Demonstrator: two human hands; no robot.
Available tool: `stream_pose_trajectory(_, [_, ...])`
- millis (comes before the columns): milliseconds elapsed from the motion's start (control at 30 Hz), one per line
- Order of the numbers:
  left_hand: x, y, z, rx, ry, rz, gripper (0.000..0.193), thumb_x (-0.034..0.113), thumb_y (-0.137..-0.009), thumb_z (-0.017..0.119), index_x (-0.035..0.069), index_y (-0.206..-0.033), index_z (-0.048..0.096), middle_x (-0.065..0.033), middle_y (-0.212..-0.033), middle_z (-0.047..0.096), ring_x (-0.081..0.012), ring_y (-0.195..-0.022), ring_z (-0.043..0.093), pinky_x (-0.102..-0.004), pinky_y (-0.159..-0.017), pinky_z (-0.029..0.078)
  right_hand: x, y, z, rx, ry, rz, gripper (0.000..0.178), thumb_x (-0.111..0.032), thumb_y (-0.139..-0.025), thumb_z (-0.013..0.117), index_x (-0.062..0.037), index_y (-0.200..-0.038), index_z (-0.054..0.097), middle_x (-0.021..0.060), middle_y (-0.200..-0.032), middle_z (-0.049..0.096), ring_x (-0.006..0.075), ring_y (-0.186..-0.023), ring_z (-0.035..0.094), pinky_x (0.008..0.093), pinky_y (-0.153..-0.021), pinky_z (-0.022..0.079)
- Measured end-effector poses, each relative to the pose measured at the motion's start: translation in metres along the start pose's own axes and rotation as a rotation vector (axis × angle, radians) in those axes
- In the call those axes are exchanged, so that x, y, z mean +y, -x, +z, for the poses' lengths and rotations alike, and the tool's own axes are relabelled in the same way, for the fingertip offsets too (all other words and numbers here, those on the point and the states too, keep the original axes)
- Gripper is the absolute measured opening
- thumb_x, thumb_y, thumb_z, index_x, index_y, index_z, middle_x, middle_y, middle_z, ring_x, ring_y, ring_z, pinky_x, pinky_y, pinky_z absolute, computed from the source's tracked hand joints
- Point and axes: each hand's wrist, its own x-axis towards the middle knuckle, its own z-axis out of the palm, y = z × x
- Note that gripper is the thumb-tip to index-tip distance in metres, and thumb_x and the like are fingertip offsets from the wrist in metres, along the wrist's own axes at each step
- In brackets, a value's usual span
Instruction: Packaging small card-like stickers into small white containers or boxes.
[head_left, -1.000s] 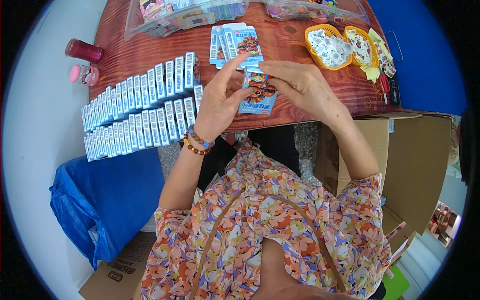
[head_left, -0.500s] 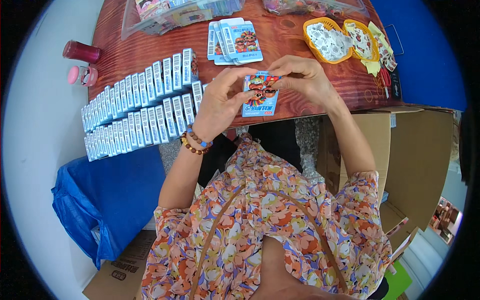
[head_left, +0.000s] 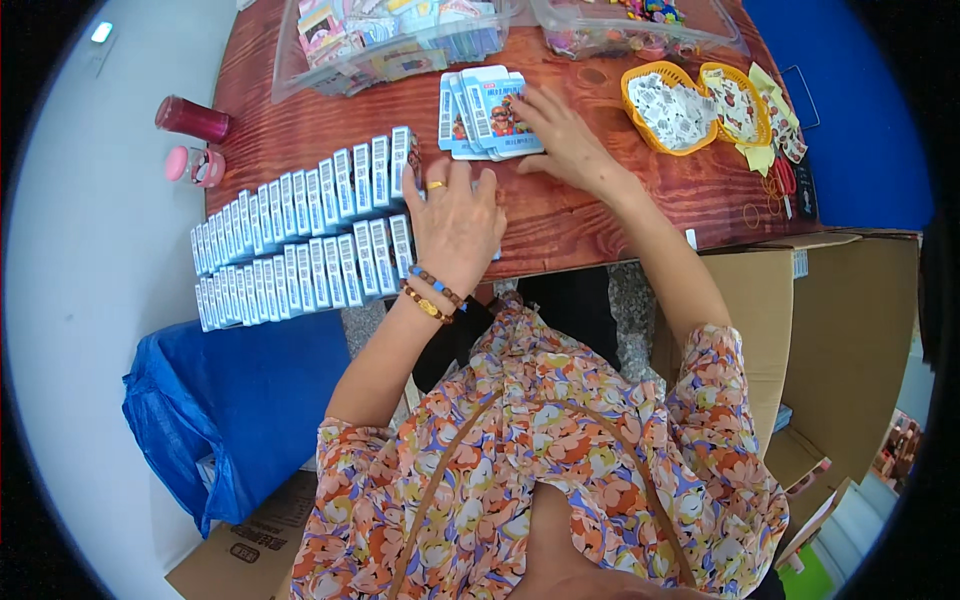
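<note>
Near the table's front edge, my left hand point(head_left: 456, 222) curls down from above over a small blue box point(head_left: 497, 256). Nearly all of that box is hidden; only a sliver shows beside the wrist. The thumb is close to the end of two rows of upright blue-and-white boxes point(head_left: 352, 181). My right hand point(head_left: 568, 145) reaches forward with its fingers spread. Its fingertips lie at the right side of a small pile of flat blue cartons point(head_left: 490, 120), which have a colourful cartoon figure printed on them.
Clear plastic bins point(head_left: 400, 62) of packets and small items stand at the back. Yellow baskets point(head_left: 712, 128) of paper pieces sit at the right, near red scissors point(head_left: 786, 178). A red-capped jar point(head_left: 192, 118) and a pink-lidded jar point(head_left: 207, 168) are far left. An open cardboard box point(head_left: 735, 325) stands below right.
The carton held between both hands has gone left and down under my left hand. My right hand has let go and moved forward to the carton pile. The whole view has shifted slightly.
</note>
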Motion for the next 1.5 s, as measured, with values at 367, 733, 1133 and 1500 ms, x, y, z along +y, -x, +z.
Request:
stream_pose_trajectory(367, [-0.006, -0.025, -0.004, 0.014, 0.166, -0.052, 0.053, 0.042, -0.086, 0.073, 0.006, -0.124, 0.063, -0.0108, -0.102, 0.066, -0.0283, -0.100, 0.060, -0.0434, -0.098, 0.040, 0.011, 0.028, -0.030, 0.171, -0.302, 0.036, 0.035, -0.007, -0.094, 0.061, -0.0033, -0.129, 0.062, 0.0178, -0.136, 0.060, 0.0345, -0.121, 0.061, 0.0385, -0.099, 0.051])
stream_pose_trajectory(733, [0.006, -0.059, 0.015, -0.087, 1.419, -0.234, 0.032, 0.001, -0.092, 0.063, 0.001, -0.124, 0.063, -0.0019, -0.087, 0.067, -0.0044, -0.079, 0.058, -0.0248, -0.071, 0.048, -0.039, 0.056, -0.089, 0.537, -0.501, 0.259, 0.020, -0.010, -0.087, 0.073, -0.0009, -0.105, 0.072, 0.0046, -0.092, 0.072, 0.0129, -0.086, 0.066, 0.0282, -0.078, 0.053])
stream_pose_trajectory(1133, [0.048, -0.056, -0.008, 0.054, 0.447, 0.113, 0.096, 0.032, -0.064, 0.091, -0.005, -0.139, 0.043, -0.0184, -0.121, 0.052, -0.0340, -0.111, 0.055, -0.0412, -0.090, 0.049, -0.018, 0.037, -0.105, 0.187, -0.806, 0.372, 0.019, -0.017, -0.095, 0.068, 0.0008, -0.099, 0.073, -0.0038, -0.077, 0.067, 0.0009, -0.069, 0.057, 0.0210, -0.060, 0.047])
stream_pose_trajectory(1500, [0.039, -0.052, -0.002, 0.118, 0.709, -0.149, 0.071, 0.021, -0.068, 0.089, -0.003, -0.125, 0.054, -0.0190, -0.109, 0.060, -0.0367, -0.100, 0.061, -0.0424, -0.087, 0.052, -0.057, 0.057, -0.062, 0.568, -0.703, 0.333, 0.036, -0.007, -0.094, 0.067, 0.0000, -0.127, 0.054, 0.0105, -0.108, 0.069, 0.0132, -0.093, 0.066, 0.0260, -0.080, 0.053])
